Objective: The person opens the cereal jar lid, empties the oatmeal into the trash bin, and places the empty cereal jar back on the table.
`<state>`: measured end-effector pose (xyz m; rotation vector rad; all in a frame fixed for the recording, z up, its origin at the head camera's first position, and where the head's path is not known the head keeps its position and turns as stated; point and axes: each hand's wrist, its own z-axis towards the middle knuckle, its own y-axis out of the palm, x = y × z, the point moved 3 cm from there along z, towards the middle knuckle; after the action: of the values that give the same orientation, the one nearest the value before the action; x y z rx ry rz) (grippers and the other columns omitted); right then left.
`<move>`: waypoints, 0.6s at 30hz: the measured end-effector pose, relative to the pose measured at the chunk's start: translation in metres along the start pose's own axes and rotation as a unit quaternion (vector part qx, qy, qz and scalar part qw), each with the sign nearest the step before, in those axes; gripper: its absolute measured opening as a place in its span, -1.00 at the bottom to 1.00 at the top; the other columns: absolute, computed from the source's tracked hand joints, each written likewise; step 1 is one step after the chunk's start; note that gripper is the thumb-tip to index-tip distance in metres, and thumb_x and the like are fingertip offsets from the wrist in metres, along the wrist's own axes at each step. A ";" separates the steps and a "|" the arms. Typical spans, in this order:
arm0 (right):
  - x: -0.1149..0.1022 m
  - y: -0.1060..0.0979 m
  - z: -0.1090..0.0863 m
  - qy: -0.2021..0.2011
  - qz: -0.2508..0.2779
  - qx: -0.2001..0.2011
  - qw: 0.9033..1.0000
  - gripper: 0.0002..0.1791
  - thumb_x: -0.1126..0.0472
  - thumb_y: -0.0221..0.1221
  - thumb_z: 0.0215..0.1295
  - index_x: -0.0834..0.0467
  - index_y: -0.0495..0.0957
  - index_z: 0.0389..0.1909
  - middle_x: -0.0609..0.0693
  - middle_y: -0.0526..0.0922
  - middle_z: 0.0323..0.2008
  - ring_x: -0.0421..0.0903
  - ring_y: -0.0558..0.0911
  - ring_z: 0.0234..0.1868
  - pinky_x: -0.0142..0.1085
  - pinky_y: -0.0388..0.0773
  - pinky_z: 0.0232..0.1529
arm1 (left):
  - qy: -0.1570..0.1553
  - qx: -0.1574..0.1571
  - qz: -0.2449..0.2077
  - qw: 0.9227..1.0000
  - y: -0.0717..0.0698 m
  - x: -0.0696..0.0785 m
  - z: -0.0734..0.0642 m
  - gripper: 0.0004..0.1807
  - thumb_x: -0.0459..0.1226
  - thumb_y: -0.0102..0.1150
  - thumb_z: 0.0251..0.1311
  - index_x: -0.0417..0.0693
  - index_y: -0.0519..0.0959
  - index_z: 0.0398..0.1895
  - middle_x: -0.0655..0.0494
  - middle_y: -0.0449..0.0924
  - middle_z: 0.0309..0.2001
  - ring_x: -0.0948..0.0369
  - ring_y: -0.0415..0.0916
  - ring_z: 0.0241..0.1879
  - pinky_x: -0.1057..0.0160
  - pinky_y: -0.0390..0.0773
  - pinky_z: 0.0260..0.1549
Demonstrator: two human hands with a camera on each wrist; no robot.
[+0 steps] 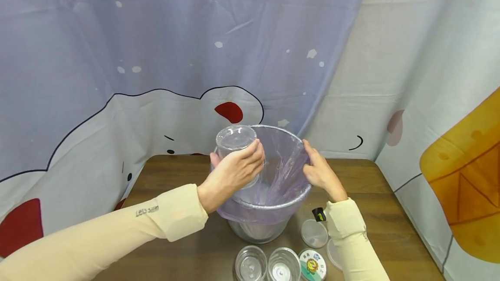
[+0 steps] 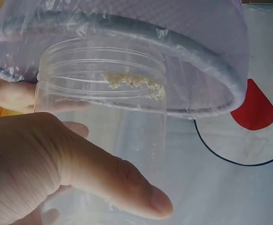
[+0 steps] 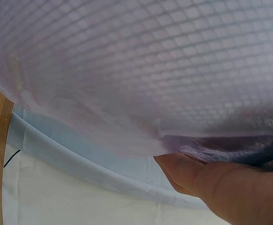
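My left hand (image 1: pixel 236 166) holds a clear plastic jar (image 1: pixel 235 137) tipped mouth-down over a metal mesh trash can (image 1: pixel 255 232). Pale crumbs (image 2: pixel 134 81) cling inside the jar near its threaded neck, as the left wrist view shows. A thin purple trash bag (image 1: pixel 289 170) lines the can and folds over its rim. At the can's right side, my right hand (image 1: pixel 323 174) grips the rim through the bag. In the right wrist view the fingers (image 3: pixel 188 176) lie against the bag's edge, and part of the grasp is hidden.
In front of the can stand two open clear jars (image 1: pixel 251 264) and a round lid with a printed label (image 1: pixel 312 265). A translucent lid (image 1: pixel 314 233) lies nearby, with another (image 1: pixel 333 253) partly behind the right sleeve. A small black object (image 1: pixel 318 214) sits on the wooden table (image 1: pixel 187 250). Printed curtains hang behind.
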<state>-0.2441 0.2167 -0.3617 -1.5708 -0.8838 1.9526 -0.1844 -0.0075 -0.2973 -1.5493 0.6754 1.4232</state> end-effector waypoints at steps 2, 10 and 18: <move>0.000 0.000 0.000 -0.004 -0.001 0.000 1.000 -0.14 0.43 -0.09 0.00 0.30 -0.16 0.40 0.42 0.11 0.27 0.32 0.16 0.26 0.12 0.03 0.28 | 0.009 -0.001 0.005 1.000 -0.001 0.002 0.001 0.21 -0.60 0.50 -0.87 0.07 0.29 0.19 0.09 0.34 0.14 0.02 0.17 0.18 0.10 0.00 0.26; 0.000 0.000 0.000 -0.007 0.001 0.003 1.000 -0.16 0.45 -0.10 0.00 0.31 -0.15 0.39 0.40 0.05 0.31 0.31 0.11 0.30 0.09 -0.02 0.30 | 0.050 -0.033 0.030 0.998 -0.005 0.008 0.000 0.29 -0.59 0.53 -0.84 0.09 0.19 0.28 0.10 0.27 0.22 0.02 0.12 0.23 0.06 -0.04 0.27; 0.000 0.000 0.000 -0.007 -0.005 0.002 1.000 -0.16 0.44 -0.09 0.01 0.32 -0.14 0.39 0.40 0.04 0.31 0.31 0.11 0.30 0.10 -0.02 0.30 | 0.077 -0.047 0.050 0.995 -0.002 0.012 -0.002 0.33 -0.58 0.56 -0.85 0.08 0.16 0.29 0.06 0.23 0.23 0.00 0.12 0.22 0.03 -0.04 0.28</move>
<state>-0.2437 0.2169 -0.3616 -1.5498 -0.8908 1.9600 -0.1795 -0.0061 -0.3085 -1.7337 0.7974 1.4364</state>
